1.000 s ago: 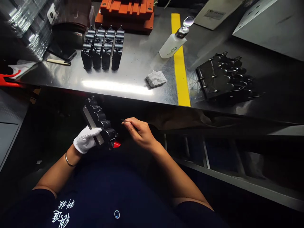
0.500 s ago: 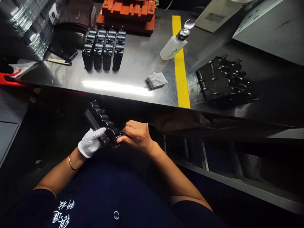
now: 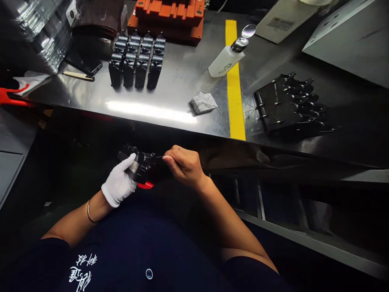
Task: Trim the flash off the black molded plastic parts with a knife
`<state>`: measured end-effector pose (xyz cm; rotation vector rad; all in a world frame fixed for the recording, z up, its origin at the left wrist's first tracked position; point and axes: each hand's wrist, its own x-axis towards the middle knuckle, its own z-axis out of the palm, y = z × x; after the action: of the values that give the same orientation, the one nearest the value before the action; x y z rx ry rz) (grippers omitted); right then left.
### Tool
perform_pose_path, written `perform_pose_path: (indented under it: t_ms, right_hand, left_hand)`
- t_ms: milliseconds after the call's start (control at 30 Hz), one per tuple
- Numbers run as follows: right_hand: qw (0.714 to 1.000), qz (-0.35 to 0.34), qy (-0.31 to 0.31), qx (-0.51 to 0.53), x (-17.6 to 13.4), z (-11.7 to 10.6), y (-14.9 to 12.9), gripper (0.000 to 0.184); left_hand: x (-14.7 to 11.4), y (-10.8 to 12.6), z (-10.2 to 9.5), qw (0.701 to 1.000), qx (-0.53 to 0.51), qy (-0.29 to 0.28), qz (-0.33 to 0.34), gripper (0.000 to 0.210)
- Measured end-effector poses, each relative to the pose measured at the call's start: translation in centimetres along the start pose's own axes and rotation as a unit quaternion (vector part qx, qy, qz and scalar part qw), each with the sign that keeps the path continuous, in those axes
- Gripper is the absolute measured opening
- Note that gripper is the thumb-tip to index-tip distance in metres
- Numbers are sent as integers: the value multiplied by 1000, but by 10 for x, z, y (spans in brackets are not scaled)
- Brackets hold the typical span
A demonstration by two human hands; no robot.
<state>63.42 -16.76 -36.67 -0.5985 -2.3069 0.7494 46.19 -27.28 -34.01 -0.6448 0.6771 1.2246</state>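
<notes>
In the head view my left hand (image 3: 119, 184), in a white glove, is closed around a black moulded part (image 3: 141, 165) below the bench edge. The part is turned nearly end-on, with small pegs and loops pointing right. My bare right hand (image 3: 184, 166) is just right of it, thumb and fingertips pinched together. From that pinch a thin, light-coloured thin strip or rod (image 3: 160, 157) reaches left toward the part's upper loop; whether it touches is unclear. Under the part, beside my gloved fingers, a red piece (image 3: 146, 185) shows, its kind hidden.
Several black parts (image 3: 140, 61) stand in a row on the metal bench (image 3: 179, 87), before an orange block (image 3: 170, 24). A white bottle (image 3: 225, 61), a wrapped grey-white block (image 3: 203, 102), yellow tape (image 3: 236, 101) and more black parts (image 3: 291, 101) lie rightward. A pen (image 3: 78, 75) is left.
The black part has turned from lengthwise to nearly end-on in my left hand. My right hand has drawn slightly right and up, away from the part. More of the red piece shows.
</notes>
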Motion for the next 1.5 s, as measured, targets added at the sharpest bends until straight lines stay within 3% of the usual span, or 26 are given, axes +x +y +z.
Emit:
perform_pose_path:
  t_ms: [233,467,533,600,667,700,733,833,933,1100,1233,1433,1500]
  right_hand:
    - [994,-33,-92,-56,13,-12,12,38]
    - [966,-22,-216,141,16,-20,18,40]
    - [941,10,-267,207,13,-23,20,42]
    - [886,28,-361,290,9,-25,21,43]
    - [832,43,-420,359,4,-27,22,44]
    - [829,67,-409,375,1,-26,21,45]
    - [845,108,-364,376,-1,-24,20,47]
    - [900,242,-131,337,-3,-11,12,52]
    - [906,273,19,324,-2,9,0,44]
    - [883,299,87,352,-3,32,-22,36]
    - [844,355,117,386,-7,47,-39,38]
    - [780,371,307,399,-10,75,-45,41]
    - [804,349,284,389,-12,69,-39,37]
  left_hand:
    - [-2,-1,-4,1000,1,8,-12,24]
    - [-4,-3,-8,999,16,-16,-40,24]
    - [-3,-5,-10,997,27,-22,-62,25]
    - [-2,-4,-9,996,31,-20,-76,27]
    - [-1,0,-5,999,19,-25,-42,29]
    - [-1,2,-2,999,8,-29,-11,31]
    - [-2,5,2,999,-2,-33,21,34]
    - [-4,11,8,998,-9,-34,50,41]
    - [-4,9,9,999,17,-26,40,41]
    - [-3,2,6,994,75,-5,75,40]
    - [-1,-4,5,994,78,2,77,43]
    - [-1,-8,6,1000,12,-6,28,38]
    - [-3,-5,7,1000,-2,-5,26,37]
